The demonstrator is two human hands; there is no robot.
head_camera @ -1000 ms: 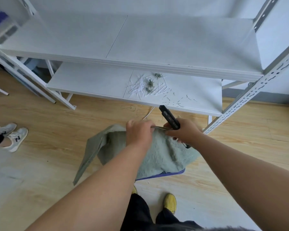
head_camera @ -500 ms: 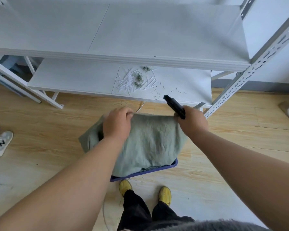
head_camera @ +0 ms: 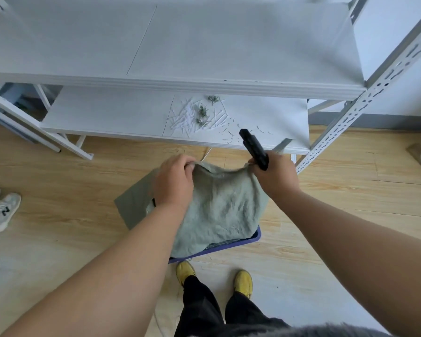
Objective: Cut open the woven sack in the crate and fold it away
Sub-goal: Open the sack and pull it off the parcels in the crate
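Head view: nearest, below both forearms, stand the wearer's yellow shoes [head_camera: 243,280] on the wooden floor [head_camera: 338,239], with bare boards open to either side of them. Just beyond the shoes, under the wrists, the blue crate [head_camera: 231,245] shows only its near rim; the pale green woven sack [head_camera: 224,205] drapes over it and hides the rest. The left hand [head_camera: 174,182] is closed over the sack's upper edge at its left end, and a loose flap hangs down to the left of that wrist onto the floor. The right hand [head_camera: 275,176] grips the sack's upper right corner together with a black cutter [head_camera: 253,148], whose body juts up and away past the knuckles; whether a blade is out cannot be told. Between the hands the top edge runs slack and slightly sagging. Just beyond the fingers lies the front lip of the lower shelf [head_camera: 107,117], strewn with white and green offcuts [head_camera: 199,115]; the slotted metal upright [head_camera: 350,113] stands close to the right hand. Half a second ago the hands sat at much the same spacing; a second ago they were nearly touching and the sack was bunched.
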